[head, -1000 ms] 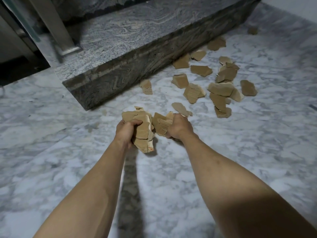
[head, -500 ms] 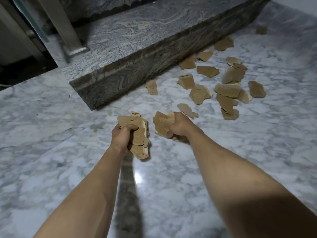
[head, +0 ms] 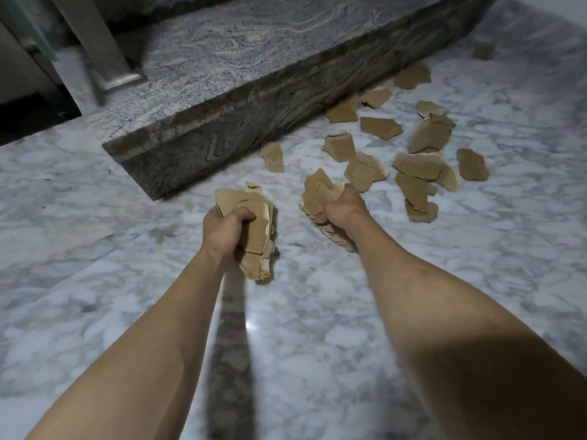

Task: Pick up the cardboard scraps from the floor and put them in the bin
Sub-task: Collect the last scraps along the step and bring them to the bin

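My left hand (head: 226, 230) grips a stack of brown cardboard scraps (head: 254, 227) above the marble floor. My right hand (head: 341, 208) holds a second bundle of scraps (head: 319, 193), fingers curled round it. Several loose cardboard scraps (head: 416, 166) lie scattered on the floor beyond my right hand, up to the foot of the stone step. One small scrap (head: 273, 157) lies alone by the step's face. No bin is in view.
A dark grey granite step (head: 241, 100) runs diagonally across the top. A metal post with a base plate (head: 104, 49) stands on it at the upper left. White-grey marble floor (head: 317, 312) spreads all around my arms.
My hands have moved apart. The scrap that lay just beyond my right hand is gone from the floor, and the right bundle looks bigger. The view has shifted slightly.
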A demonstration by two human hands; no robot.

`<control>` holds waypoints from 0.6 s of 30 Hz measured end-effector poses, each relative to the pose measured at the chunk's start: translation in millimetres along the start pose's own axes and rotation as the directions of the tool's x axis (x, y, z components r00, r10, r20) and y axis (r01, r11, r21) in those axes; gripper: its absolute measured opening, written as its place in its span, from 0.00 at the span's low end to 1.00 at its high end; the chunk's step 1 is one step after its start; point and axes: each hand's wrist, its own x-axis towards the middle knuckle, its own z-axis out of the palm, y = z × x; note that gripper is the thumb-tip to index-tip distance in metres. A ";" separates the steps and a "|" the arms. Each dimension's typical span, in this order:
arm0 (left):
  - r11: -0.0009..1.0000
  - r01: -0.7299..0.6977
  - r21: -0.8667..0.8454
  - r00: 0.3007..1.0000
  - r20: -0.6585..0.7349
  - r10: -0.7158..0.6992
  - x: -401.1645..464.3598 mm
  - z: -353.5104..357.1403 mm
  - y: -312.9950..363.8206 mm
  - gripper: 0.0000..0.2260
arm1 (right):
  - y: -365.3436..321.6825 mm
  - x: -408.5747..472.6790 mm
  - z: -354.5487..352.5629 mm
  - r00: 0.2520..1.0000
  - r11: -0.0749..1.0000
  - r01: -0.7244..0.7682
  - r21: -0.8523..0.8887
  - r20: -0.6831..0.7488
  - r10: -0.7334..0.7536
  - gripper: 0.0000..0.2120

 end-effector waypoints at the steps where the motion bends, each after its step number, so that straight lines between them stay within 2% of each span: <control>1: 1.000 -0.021 0.012 1.000 0.000 0.021 4.2 5.6 3.9 0.08 | 0.4 3.1 -2.7 0.999 0.999 -0.032 -0.023 0.014 0.032 0.35; 4: 0.987 -0.114 0.115 0.992 -0.044 0.120 19.0 25.0 9.2 0.09 | 1.0 6.1 0.1 0.998 0.994 -0.067 -0.088 -0.019 0.066 0.32; 7: 0.932 -0.239 0.272 0.957 -0.094 0.273 23.2 46.4 5.8 0.11 | 0.8 1.4 3.3 0.993 0.994 -0.015 -0.109 -0.118 0.002 0.26; 10: 0.903 -0.286 0.320 0.939 -0.095 0.331 20.0 64.3 -4.8 0.11 | -0.3 -5.2 3.9 0.982 0.984 0.010 -0.178 -0.186 -0.043 0.22; 14: 0.922 -0.246 0.299 0.956 -0.085 0.282 8.8 84.0 -18.2 0.11 | -3.6 -13.7 9.5 0.978 0.995 0.015 -0.096 -0.204 -0.035 0.14; 18: 0.992 -0.059 0.111 0.994 -0.084 0.069 -8.8 97.5 -5.7 0.16 | -10.7 -26.1 -1.2 0.994 0.996 -0.084 0.026 -0.075 0.085 0.13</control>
